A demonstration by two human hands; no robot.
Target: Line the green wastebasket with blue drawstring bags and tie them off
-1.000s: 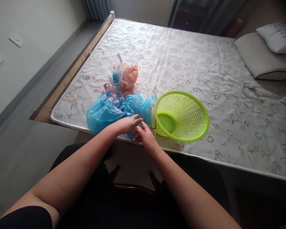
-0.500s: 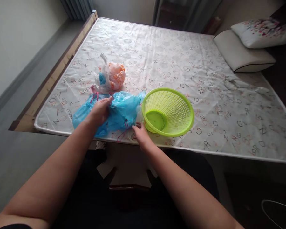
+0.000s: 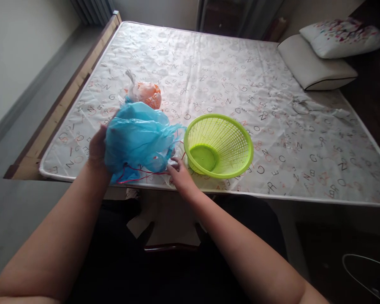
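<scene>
My left hand (image 3: 98,148) grips a crumpled blue plastic bag (image 3: 136,137) from its left side and holds it up off the mattress. My right hand (image 3: 179,174) rests at the mattress edge, its fingers curled on the bag's pale, thin lower corner. A red drawstring (image 3: 139,174) trails along the bag's underside toward that hand. Just behind the blue bag sits a knotted white plastic bag with orange inside (image 3: 147,95), partly hidden. To the right of my right hand, a lime-green plastic basket (image 3: 231,141) lies tilted on its side, its round base showing.
Everything lies on a white mattress printed with letters (image 3: 240,71), with a wooden bed frame (image 3: 63,109) along its left side. A beige cushion (image 3: 315,61) and a patterned pillow (image 3: 343,38) lie at the far right. A wire (image 3: 364,270) lies on the floor at lower right.
My left hand has lifted the blue bag off the mattress and bunched it up. The red drawstring now hangs below it. My right hand has shifted slightly along the bag's edge.
</scene>
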